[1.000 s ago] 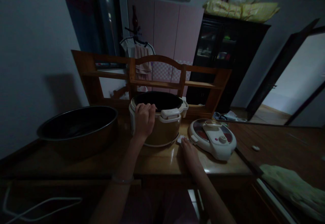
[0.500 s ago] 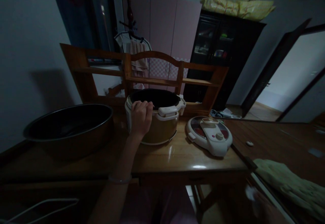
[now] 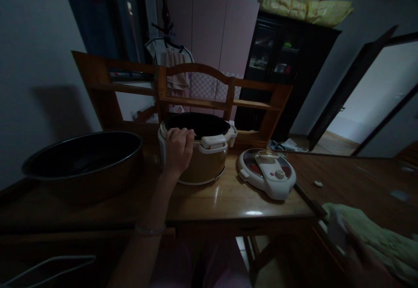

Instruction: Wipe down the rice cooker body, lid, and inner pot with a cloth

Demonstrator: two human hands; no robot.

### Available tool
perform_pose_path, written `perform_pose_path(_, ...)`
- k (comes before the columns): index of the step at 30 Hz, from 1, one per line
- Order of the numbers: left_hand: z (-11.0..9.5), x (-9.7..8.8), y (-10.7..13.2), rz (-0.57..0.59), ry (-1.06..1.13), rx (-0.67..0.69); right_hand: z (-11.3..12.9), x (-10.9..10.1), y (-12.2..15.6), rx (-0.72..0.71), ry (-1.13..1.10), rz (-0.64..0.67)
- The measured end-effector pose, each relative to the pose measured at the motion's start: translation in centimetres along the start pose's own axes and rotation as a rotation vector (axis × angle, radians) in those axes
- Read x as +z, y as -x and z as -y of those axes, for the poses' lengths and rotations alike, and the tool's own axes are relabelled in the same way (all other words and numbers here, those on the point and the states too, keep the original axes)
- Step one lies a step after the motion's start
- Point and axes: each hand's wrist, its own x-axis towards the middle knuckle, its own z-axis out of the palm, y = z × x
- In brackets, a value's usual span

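Note:
On the wooden desk stands a rice or pressure cooker body (image 3: 204,166), lidless, with a dark inside and a pale rim. My left hand (image 3: 179,146) is closed over the near left part of that rim, fingertips curled inward. Its detached white lid (image 3: 267,172) lies to the right, knob facing up. At the lower right my right hand (image 3: 367,259), dim and smeared by motion, is closed on a pale, flat piece (image 3: 338,229) whose kind I cannot make out. This hand is beside a light green folded cloth (image 3: 369,231).
A large dark oval basin (image 3: 81,175) occupies the desk's left side. Behind the cooker rises a wooden shelf rack (image 3: 196,101). A second wooden surface (image 3: 346,179) adjoins on the right, with a small white object (image 3: 318,184) on it. A white wire hanger (image 3: 65,257) shows at lower left.
My right hand has moved up with the pale piece, over to the green cloth. My left hand stays on the cooker rim. The view has shifted slightly.

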Motion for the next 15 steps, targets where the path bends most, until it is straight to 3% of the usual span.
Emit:
perform_pose_path(4,-0.1,0.0,0.0,-0.004,0.000,-0.001,13.7,-0.2,-0.7,-0.498,-0.320,0.280)
perform_pose_path(7,-0.1,-0.1,0.0,0.006,0.004,-0.001,20.6,1.7,1.1,-0.610,-0.347,0.382)
perform_pose_path(10,0.0,-0.1,0.0,0.016,-0.002,0.004,23.5,3.8,3.1,-0.658,-0.348,0.444)
perform_pose_path(15,0.1,0.0,0.0,0.013,0.002,0.008,23.9,5.5,3.9,-0.661,-0.323,0.489)
